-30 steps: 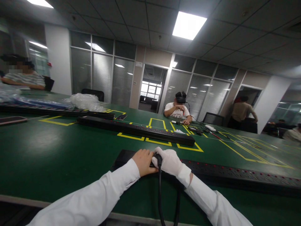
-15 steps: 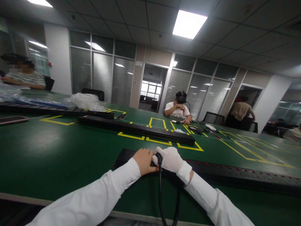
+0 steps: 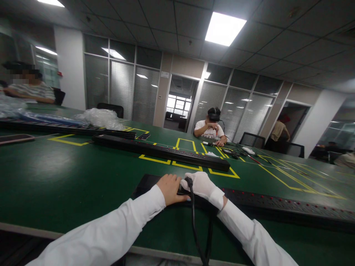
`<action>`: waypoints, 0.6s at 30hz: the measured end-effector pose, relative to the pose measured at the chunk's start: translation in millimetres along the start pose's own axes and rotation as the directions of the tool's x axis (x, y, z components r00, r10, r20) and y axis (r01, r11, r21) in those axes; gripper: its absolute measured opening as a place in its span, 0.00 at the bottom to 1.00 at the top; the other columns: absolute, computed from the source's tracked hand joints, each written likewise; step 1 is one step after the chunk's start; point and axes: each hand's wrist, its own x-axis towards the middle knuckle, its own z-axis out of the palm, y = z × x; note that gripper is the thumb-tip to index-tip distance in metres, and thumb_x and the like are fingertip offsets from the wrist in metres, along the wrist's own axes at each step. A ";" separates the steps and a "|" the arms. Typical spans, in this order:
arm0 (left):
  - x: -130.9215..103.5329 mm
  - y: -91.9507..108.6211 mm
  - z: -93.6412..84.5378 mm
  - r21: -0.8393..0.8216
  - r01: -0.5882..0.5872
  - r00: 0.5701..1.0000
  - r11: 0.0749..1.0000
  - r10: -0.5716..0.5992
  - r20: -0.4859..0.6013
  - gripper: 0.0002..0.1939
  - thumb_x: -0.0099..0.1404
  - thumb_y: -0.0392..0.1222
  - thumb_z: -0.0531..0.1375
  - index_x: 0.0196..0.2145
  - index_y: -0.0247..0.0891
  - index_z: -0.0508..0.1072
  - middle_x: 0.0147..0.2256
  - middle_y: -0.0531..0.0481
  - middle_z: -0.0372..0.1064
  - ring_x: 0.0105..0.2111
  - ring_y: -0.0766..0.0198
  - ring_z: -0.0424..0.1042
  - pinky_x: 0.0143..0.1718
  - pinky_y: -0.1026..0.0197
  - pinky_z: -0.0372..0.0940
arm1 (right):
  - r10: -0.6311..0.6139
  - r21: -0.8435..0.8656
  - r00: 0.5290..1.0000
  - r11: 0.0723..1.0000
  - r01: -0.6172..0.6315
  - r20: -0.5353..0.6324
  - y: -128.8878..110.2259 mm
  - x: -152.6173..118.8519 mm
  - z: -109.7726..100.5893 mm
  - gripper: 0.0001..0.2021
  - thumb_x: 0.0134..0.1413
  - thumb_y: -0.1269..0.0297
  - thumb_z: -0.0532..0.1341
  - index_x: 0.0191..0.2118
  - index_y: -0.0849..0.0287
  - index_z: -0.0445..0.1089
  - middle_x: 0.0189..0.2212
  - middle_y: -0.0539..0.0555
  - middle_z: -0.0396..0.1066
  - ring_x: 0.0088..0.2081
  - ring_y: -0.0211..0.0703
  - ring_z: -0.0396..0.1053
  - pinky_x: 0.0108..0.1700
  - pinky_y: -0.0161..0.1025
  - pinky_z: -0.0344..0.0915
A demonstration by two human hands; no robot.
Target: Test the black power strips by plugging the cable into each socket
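Note:
A long black power strip (image 3: 271, 203) with rows of red-marked sockets lies across the green table in front of me. My left hand (image 3: 169, 188), bare, is wrapped over the strip near its left end, thumb along the near side. In a white glove, my right hand (image 3: 203, 185) grips a black plug (image 3: 189, 181) just right of my left fingers, at the top of the strip. Whether the plug's pins sit in a socket is hidden by the hands. Its black power cord (image 3: 193, 225) hangs down past the table's near edge.
Another black power strip (image 3: 163, 150) lies farther back on the green table (image 3: 83, 177), over yellow tape marks. Clear plastic wrap (image 3: 101, 119) and a phone (image 3: 16, 139) are at the left. A person (image 3: 209, 127) sits opposite, near tangled cables (image 3: 235, 153).
My right hand has tilted the plug slightly, and the cord has swung a little to the right. My left hand stays on the strip. The person standing at the back right has shifted.

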 end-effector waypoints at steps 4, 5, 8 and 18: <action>0.7 0.4 -0.6 0.002 0.004 1.000 1.000 -0.004 0.010 0.36 0.52 0.71 0.43 0.37 0.35 0.67 0.31 0.43 0.66 0.34 0.51 0.66 0.36 0.53 0.57 | 0.019 0.010 0.997 1.000 -0.018 -0.070 0.9 -2.5 6.4 0.18 0.53 0.52 0.48 0.24 0.58 0.66 0.16 0.49 0.63 0.19 0.31 0.57 0.23 0.30 0.43; 1.0 0.6 -0.8 0.002 0.005 1.000 1.000 -0.005 0.015 0.36 0.52 0.71 0.43 0.37 0.35 0.67 0.31 0.42 0.66 0.35 0.51 0.66 0.36 0.53 0.57 | 0.021 0.007 0.996 1.000 -0.020 -0.086 1.0 -3.3 7.6 0.18 0.53 0.51 0.48 0.24 0.58 0.66 0.16 0.49 0.63 0.19 0.32 0.57 0.24 0.31 0.43; 1.7 1.1 -1.4 -0.001 0.006 1.000 1.000 -0.006 0.028 0.35 0.52 0.70 0.44 0.37 0.35 0.67 0.31 0.42 0.66 0.35 0.50 0.66 0.36 0.53 0.57 | 0.018 -0.004 0.992 1.000 -0.019 -0.124 0.6 -6.1 8.8 0.19 0.53 0.50 0.47 0.25 0.57 0.66 0.16 0.49 0.63 0.20 0.32 0.58 0.24 0.31 0.43; 0.2 1.5 -4.6 -0.014 -0.009 0.999 1.000 0.009 0.032 0.34 0.53 0.69 0.45 0.45 0.40 0.64 0.33 0.44 0.66 0.35 0.51 0.66 0.36 0.53 0.57 | 0.009 0.024 0.985 1.000 -0.005 -0.171 0.5 -9.7 10.2 0.18 0.53 0.51 0.47 0.27 0.57 0.66 0.18 0.50 0.65 0.22 0.34 0.61 0.26 0.31 0.45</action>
